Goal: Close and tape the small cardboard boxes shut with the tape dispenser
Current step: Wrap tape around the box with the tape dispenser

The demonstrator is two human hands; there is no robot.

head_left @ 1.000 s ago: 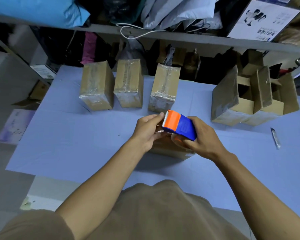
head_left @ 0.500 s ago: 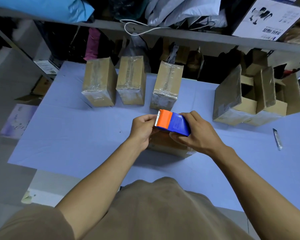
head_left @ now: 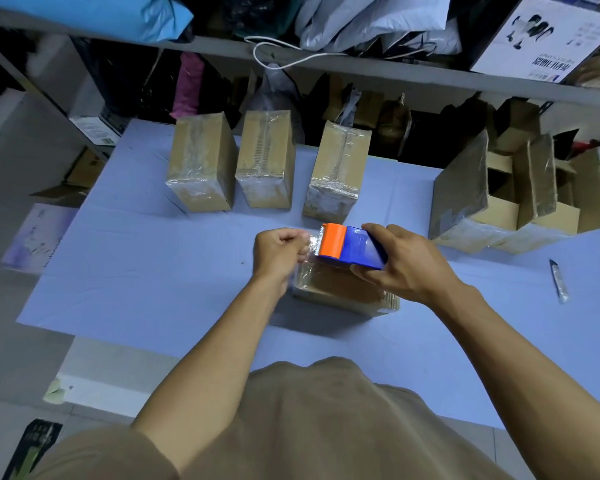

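Observation:
My right hand grips the blue and orange tape dispenser just above a small cardboard box lying flat on the blue table. My left hand pinches the clear tape end at the dispenser's orange mouth, fingers closed. Three taped boxes stand in a row at the back. A group of open boxes with raised flaps stands at the back right.
A utility knife lies on the table at the right. A cluttered shelf hangs over the table's far edge, with bags and a white carton. Papers lie on the floor at the left.
My left hand has pulled left away from the dispenser, drawing out a short strip of clear tape. The dispenser has tilted flatter over the box.

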